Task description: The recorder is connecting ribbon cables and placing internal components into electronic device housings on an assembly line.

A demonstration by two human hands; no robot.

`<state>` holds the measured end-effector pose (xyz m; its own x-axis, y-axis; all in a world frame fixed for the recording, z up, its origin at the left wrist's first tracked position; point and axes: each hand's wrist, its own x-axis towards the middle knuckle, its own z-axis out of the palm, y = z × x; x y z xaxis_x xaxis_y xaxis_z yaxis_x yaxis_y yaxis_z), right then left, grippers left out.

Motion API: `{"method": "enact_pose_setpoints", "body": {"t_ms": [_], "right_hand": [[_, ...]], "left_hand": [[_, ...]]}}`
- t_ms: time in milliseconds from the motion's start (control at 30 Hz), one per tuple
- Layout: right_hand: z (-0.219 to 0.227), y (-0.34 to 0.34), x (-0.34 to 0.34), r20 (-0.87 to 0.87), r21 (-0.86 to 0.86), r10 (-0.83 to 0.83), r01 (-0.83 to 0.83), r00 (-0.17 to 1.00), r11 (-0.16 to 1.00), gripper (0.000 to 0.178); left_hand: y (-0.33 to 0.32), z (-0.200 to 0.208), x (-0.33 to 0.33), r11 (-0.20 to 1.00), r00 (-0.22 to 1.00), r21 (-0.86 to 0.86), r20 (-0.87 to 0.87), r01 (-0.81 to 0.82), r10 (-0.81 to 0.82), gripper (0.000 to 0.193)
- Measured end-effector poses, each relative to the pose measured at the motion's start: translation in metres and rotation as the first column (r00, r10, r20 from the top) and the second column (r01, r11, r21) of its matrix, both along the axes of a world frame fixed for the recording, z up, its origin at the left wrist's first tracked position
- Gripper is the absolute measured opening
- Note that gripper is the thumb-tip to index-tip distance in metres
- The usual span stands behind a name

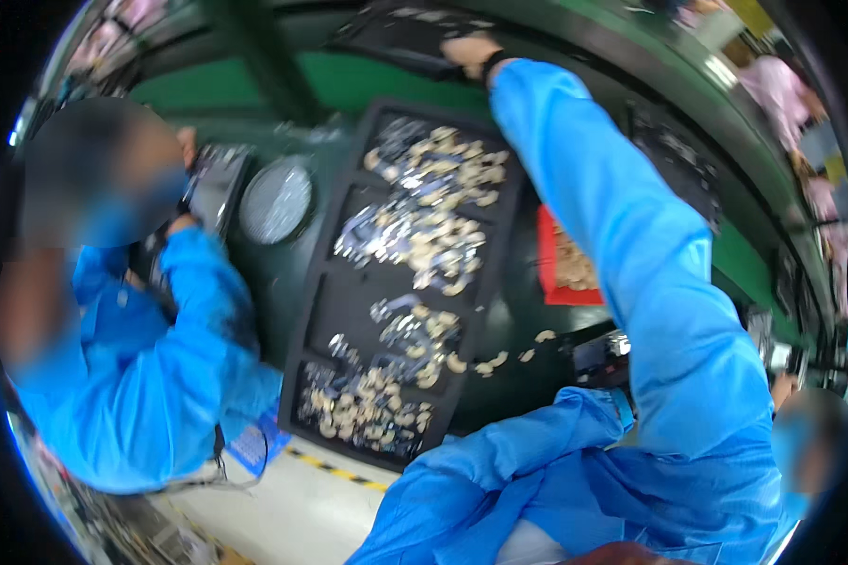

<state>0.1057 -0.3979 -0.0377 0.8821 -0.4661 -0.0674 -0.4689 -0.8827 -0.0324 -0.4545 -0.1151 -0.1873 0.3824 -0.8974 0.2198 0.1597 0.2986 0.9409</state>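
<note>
A black tray (386,42) lies at the far side, bearing small pieces (429,16)

A bright blue work jacket (674,490) with long, loose sleeves is worn, its thin, slightly glossy fabric broken into soft creases and pale highlights along the right sleeve (622,207) and gathered into deeper folds on the left sleeve (518,441). The left sleeve is finished by a narrow, lighter blue cuff (624,411), while a black wristband (494,64) is worn at the end of the right sleeve, beside the ungloved right hand (469,53). At the lower edge, a whitish patch (532,544), its nature not clearly made out, is framed by blue folds.
</note>
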Motion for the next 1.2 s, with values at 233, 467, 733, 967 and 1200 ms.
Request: {"method": "enact_pose_setpoints", "body": {"t_ms": [233, 467, 733, 967, 1200], "right_hand": [[0.060, -0.022, -0.063, 0.171, 0.942, -0.977, -0.314, 0.130, 0.123, 0.040], [0.153, -0.020, -0.250, 0.439, 0.894, -0.759, -0.153, 0.481, 0.420, 0.037], [0.263, 0.211, -0.598, 0.540, 0.821, -0.831, 0.303, -0.137, 0.484, 0.036], [0.132, 0.314, -0.841, 0.487, 0.859, -0.702, 0.432, -0.520, 0.275, 0.032], [0.110, 0.285, -0.828, 0.421, -0.392, -0.846, 0.907, 0.326, 0.154, 0.041]], "left_hand": [[-0.001, 0.052, -0.012, 0.949, 0.967, -0.225, 0.178, 0.219, -0.181, 0.026], [-0.007, 0.162, 0.119, 0.944, 0.552, 0.089, 0.792, 0.317, -0.260, 0.013], [-0.015, 0.153, 0.130, 0.942, 0.697, 0.015, 0.669, 0.334, -0.258, 0.012], [-0.014, 0.149, 0.118, 0.924, 0.719, -0.015, 0.633, 0.383, -0.288, 0.014], [-0.009, 0.160, 0.119, 0.924, 0.693, 0.035, 0.652, 0.380, -0.309, 0.015]]}}
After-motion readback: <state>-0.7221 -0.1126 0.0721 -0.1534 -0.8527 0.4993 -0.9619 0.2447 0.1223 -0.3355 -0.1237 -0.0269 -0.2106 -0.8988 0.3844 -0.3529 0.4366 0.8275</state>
